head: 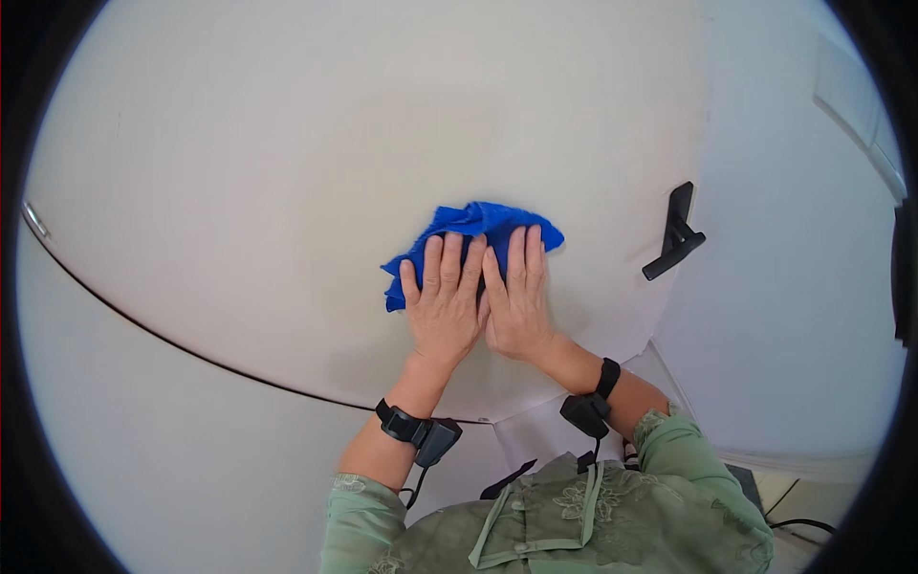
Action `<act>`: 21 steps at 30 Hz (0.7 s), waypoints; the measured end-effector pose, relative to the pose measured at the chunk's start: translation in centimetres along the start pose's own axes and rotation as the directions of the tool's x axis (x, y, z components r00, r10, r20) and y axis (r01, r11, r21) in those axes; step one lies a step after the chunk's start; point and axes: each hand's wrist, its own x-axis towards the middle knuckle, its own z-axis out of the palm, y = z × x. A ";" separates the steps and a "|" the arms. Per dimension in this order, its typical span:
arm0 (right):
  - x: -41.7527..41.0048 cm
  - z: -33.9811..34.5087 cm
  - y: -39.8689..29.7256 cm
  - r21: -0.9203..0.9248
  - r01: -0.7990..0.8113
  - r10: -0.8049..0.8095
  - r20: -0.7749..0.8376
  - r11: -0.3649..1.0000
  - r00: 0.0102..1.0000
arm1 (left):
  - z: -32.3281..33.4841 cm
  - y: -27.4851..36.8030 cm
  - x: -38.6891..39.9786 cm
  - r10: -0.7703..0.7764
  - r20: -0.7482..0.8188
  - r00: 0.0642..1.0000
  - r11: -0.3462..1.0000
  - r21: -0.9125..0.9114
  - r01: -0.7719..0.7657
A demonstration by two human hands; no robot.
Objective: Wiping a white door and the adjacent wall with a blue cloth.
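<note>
A crumpled blue cloth [495, 215] lies flat against a white door panel [237, 143]. My left hand [445, 301] presses on its left part, palm down with the fingers spread a little. Close beside it, my right hand [520, 301] presses on the right part of the same cloth. The thumbs meet in the middle, and the palms hide the lower part of the cloth. Its upper edge and left corners stick out past my fingertips.
To the right, a black lever handle [678, 233] juts from the door. A small metal hinge [34, 219] sits at the far left, by a dark gap along the panel's edge. Black straps with small boxes [437, 439] and cables ring both forearms. A dark cable [803, 524] shows at lower right.
</note>
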 end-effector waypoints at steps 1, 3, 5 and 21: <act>0.3 0.3 0.1 0.007 0.008 -0.009 0.014 1.000 1.000 | -0.2 -0.3 0.0 -0.047 -0.068 0.997 0.999 0.009 0.047; 0.5 0.8 0.1 -0.072 0.074 -0.072 0.019 0.995 0.997 | 0.7 -0.6 -1.0 -0.053 -0.072 0.996 0.995 0.076 0.058; -0.4 0.7 -0.4 -0.106 0.092 -0.084 0.075 0.990 0.994 | 1.2 -0.6 -2.7 -0.057 -0.105 0.993 0.998 0.023 0.059; 0.9 -0.7 -1.7 -0.291 0.315 -0.232 0.285 0.904 0.930 | 2.4 0.0 -4.9 -0.328 -0.007 0.945 0.885 -0.351 0.305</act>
